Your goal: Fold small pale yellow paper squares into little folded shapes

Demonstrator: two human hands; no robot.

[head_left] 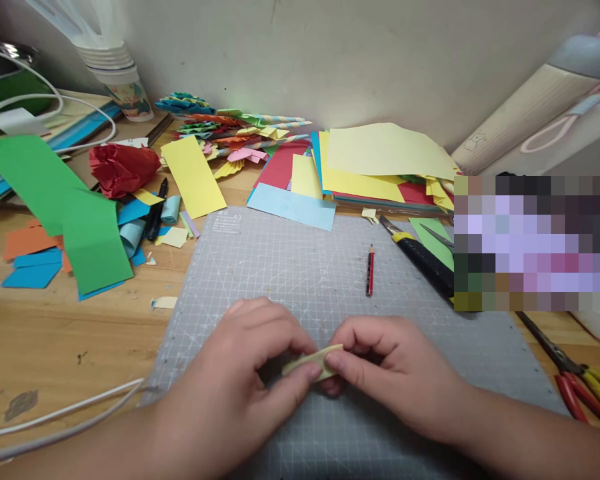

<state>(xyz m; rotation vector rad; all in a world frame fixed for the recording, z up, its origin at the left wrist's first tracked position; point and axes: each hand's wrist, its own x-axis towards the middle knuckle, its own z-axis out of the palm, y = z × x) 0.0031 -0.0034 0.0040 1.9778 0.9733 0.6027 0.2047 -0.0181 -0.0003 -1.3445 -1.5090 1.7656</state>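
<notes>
Between both my hands is a small folded strip of pale yellow paper (pixel 307 361), held just over the grey cutting mat (pixel 285 280). My left hand (pixel 250 360) pinches its left part, thumb on the near face. At the right end, my right hand (pixel 390 367) grips it between thumb and fingers. Some of the fingertips behind the paper are hidden. Beyond my right hand, a short red pencil (pixel 370 270) lies on the mat. A black and yellow utility knife (pixel 420 257) rests farther right.
Scissors with red and yellow handles (pixel 580 387) lie at the right edge. Green paper (pixel 90 213), a crumpled red paper piece (pixel 124 169) and scraps cover the left. Stacked coloured sheets (pixel 380 153) sit by the wall. White cables (pixel 65 417) cross the lower left. A blurred block hides the right.
</notes>
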